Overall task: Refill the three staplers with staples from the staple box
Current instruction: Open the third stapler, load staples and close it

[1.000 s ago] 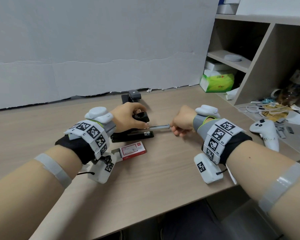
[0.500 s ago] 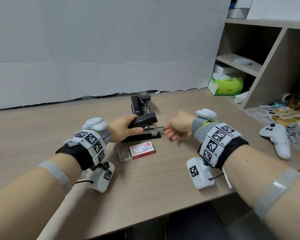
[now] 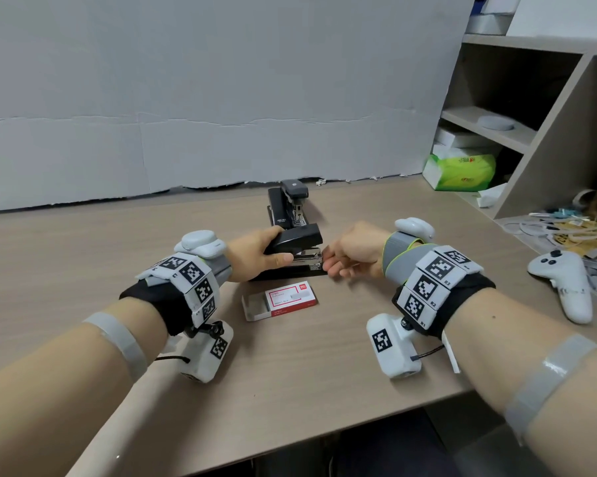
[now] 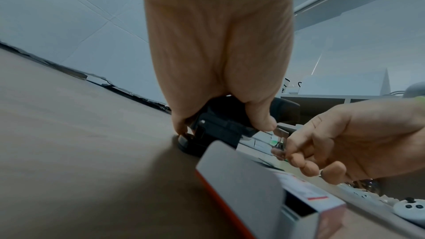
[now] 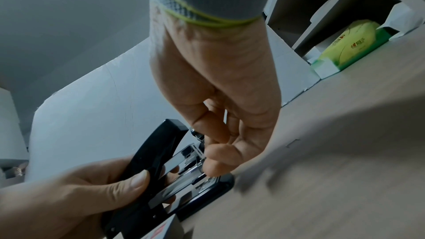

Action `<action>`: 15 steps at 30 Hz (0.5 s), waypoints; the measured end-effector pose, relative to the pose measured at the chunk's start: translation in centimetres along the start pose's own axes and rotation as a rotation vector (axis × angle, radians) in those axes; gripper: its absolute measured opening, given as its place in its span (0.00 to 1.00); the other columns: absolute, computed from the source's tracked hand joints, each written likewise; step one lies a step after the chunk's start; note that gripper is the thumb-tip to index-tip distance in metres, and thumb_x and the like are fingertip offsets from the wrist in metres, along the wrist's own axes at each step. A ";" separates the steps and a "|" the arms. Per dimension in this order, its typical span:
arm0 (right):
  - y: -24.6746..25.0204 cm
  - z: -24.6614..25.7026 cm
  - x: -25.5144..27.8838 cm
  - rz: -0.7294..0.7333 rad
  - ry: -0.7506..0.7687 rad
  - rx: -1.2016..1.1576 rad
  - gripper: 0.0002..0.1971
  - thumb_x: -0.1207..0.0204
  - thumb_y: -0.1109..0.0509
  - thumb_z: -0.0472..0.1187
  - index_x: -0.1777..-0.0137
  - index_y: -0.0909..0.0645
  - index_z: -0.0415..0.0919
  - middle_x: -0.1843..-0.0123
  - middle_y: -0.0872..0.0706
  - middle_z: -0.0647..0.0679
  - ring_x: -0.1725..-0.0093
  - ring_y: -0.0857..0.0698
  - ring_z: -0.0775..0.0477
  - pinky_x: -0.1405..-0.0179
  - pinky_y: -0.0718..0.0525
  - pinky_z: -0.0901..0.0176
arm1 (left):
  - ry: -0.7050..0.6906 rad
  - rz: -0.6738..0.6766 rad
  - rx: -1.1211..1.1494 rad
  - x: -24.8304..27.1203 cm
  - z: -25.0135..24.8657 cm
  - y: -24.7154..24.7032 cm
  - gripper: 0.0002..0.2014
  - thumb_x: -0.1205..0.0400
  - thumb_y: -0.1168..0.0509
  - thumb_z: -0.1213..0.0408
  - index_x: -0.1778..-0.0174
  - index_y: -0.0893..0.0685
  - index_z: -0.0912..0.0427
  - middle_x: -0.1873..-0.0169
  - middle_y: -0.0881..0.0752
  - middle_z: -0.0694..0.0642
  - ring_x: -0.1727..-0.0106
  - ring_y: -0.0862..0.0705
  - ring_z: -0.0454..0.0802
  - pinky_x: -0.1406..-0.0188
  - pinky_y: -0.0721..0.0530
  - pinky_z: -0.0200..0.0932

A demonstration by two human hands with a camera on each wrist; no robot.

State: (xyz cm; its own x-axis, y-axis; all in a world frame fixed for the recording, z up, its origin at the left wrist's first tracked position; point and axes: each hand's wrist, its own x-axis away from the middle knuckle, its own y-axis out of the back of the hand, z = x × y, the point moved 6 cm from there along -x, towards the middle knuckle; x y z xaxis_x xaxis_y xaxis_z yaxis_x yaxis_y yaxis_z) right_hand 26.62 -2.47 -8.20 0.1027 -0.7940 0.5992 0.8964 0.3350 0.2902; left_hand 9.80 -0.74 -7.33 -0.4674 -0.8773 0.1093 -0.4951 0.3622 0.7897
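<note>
A black stapler lies on the wooden desk, its top arm raised over the metal magazine. My left hand grips the stapler's body from the left, thumb on the near side. My right hand is at the front end, its curled fingers and thumb pinching the magazine tip; the right wrist view shows its fingertips against the metal. A red and white staple box lies just in front, its drawer slid partly out to the left. Two more dark staplers sit behind.
A white game controller and loose clutter lie at the right. A shelf unit with a green tissue pack stands at the back right. A white board backs the desk.
The metal magazine that stuck out to the right has slid back into the stapler. My right hand moved left with it, up to the stapler's front. My left hand keeps its hold.
</note>
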 end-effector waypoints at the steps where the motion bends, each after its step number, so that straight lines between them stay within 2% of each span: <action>1: 0.0 -0.1 -0.1 -0.005 0.006 -0.004 0.15 0.19 0.50 0.28 0.61 0.29 0.44 0.69 0.31 0.49 0.72 0.33 0.57 0.79 0.32 0.75 | -0.001 0.001 -0.012 0.0 0.0 0.0 0.19 0.15 0.37 0.54 0.33 0.26 0.60 0.44 0.14 0.58 0.43 0.16 0.57 0.41 0.19 0.52; 4: -0.1 -0.1 -0.3 -0.006 0.026 -0.045 0.14 0.20 0.49 0.27 0.61 0.29 0.43 0.69 0.31 0.48 0.72 0.33 0.56 0.82 0.31 0.75 | -0.007 -0.005 0.007 0.0 0.1 0.0 0.18 0.16 0.36 0.54 0.34 0.25 0.60 0.44 0.14 0.58 0.43 0.16 0.57 0.40 0.19 0.54; 7: 0.1 0.1 -0.5 -0.059 0.051 -0.087 0.15 0.20 0.48 0.25 0.61 0.26 0.39 0.71 0.29 0.45 0.77 0.30 0.55 0.83 0.30 0.74 | -0.017 -0.012 0.024 0.0 0.2 0.1 0.18 0.16 0.36 0.55 0.34 0.25 0.60 0.43 0.14 0.58 0.42 0.16 0.57 0.39 0.19 0.54; 9: 0.1 0.0 -0.5 -0.060 0.063 -0.141 0.16 0.20 0.50 0.22 0.61 0.26 0.37 0.72 0.31 0.44 0.79 0.32 0.55 0.83 0.32 0.74 | -0.016 -0.002 0.032 0.0 0.2 0.0 0.18 0.16 0.36 0.55 0.34 0.25 0.60 0.43 0.14 0.59 0.42 0.16 0.58 0.38 0.20 0.56; 12: -0.1 -0.1 -0.8 -0.060 0.067 -0.206 0.16 0.22 0.51 0.21 0.63 0.28 0.36 0.71 0.33 0.47 0.80 0.34 0.55 0.84 0.35 0.73 | -0.016 -0.006 0.054 0.1 0.1 0.0 0.17 0.15 0.36 0.55 0.34 0.25 0.59 0.43 0.14 0.59 0.42 0.16 0.58 0.38 0.19 0.55; 15: -0.2 -0.1 -0.8 -0.046 0.068 -0.226 0.18 0.22 0.52 0.21 0.66 0.32 0.39 0.76 0.35 0.51 0.84 0.37 0.56 0.84 0.39 0.72 | -0.014 -0.009 0.072 0.1 0.1 -0.1 0.18 0.15 0.36 0.55 0.33 0.25 0.59 0.43 0.14 0.59 0.41 0.16 0.59 0.38 0.19 0.55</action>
State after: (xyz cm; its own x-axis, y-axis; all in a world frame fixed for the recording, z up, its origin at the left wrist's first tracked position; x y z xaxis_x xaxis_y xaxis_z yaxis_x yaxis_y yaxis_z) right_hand 26.37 -1.91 -8.82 0.0815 -0.8407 0.5353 0.9737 0.1818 0.1373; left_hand 9.70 -0.86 -7.46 -0.4726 -0.8763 0.0938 -0.5507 0.3767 0.7449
